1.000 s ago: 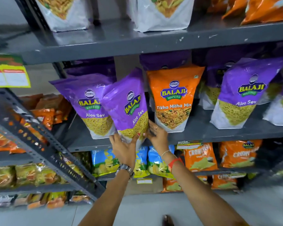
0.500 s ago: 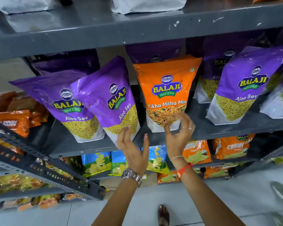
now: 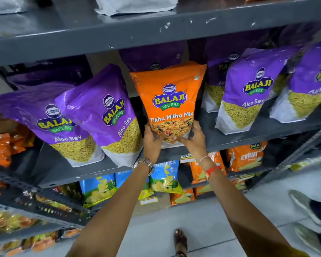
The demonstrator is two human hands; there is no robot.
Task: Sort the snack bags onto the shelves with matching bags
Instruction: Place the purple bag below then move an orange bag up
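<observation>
An orange Tikha Mitha Mix bag [image 3: 170, 93] stands upright on the middle grey shelf [image 3: 258, 134], among purple Aloo Sev bags. My left hand [image 3: 152, 140] grips its lower left corner and my right hand [image 3: 194, 139] grips its lower right corner. Two purple Aloo Sev bags [image 3: 104, 112] lean to the left of it, and more purple bags [image 3: 248, 93] stand to its right and behind it.
The upper shelf [image 3: 156, 30] overhangs close above the bags and carries white-bottomed bags [image 3: 135, 4]. Lower shelves hold blue chip bags [image 3: 163, 175] and orange bags [image 3: 246, 156]. A slanted perforated metal rack [image 3: 35, 199] stands at the left. Another person's shoes [image 3: 311, 210] are on the floor at right.
Both hands left the purple Aloo Sev bag, moved right, and closed on the bottom of the orange bag. The camera has moved closer to the shelf.
</observation>
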